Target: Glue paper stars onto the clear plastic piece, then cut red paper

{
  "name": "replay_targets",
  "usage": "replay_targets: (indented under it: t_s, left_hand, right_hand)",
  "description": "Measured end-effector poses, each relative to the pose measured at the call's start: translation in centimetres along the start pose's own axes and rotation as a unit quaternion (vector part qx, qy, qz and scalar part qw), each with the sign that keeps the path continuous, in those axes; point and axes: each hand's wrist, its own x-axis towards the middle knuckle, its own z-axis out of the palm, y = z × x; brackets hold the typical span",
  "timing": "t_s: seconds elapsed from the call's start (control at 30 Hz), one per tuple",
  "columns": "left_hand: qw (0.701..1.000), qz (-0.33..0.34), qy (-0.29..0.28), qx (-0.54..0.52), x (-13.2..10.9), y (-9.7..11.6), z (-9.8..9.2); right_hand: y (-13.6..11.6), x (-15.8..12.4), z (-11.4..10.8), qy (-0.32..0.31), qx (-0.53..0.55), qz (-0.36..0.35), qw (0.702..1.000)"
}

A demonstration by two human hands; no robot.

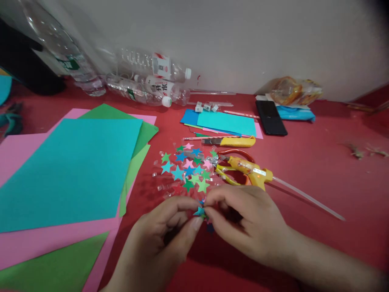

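Note:
My left hand [170,235] is closed in a pinch near the table's front, thumb and forefinger on a small blue paper star [199,211]. Close against it, my right hand [246,219] also pinches, its fingertips meeting at the star's right side. What lies between those right fingertips is too small to make out. Just beyond both hands is a cluster of paper stars [189,170] in blue, green, pink and red, among clear plastic strips [164,187]. A yellow hot glue gun [251,170] with a clear glue stick lies to the right, over red-and-yellow-handled scissors [225,174].
Large coloured paper sheets [69,166] cover the left side. Behind the stars lie a yellow utility knife [238,141], smaller paper pieces [226,121] and a black phone [271,117]. Clear plastic bottles [136,91] lie along the wall. A bag [294,91] sits at the back right.

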Motion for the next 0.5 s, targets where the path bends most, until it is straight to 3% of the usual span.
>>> replay_targets:
  t_s: [0.2, 0.5]
  left_hand:
    - [0.995, -0.071, 0.044, -0.055, -0.08, 1.16, 0.5]
    - [0.99, -0.094, 0.003, -0.102, 0.67, 0.36, 0.14]
  right_hand:
    - [0.03, -0.08, 0.1, 0.008, -0.001, 0.005, 1.0]
    - [-0.07, -0.25, 0.4, 0.024, -0.01, -0.011, 1.0]
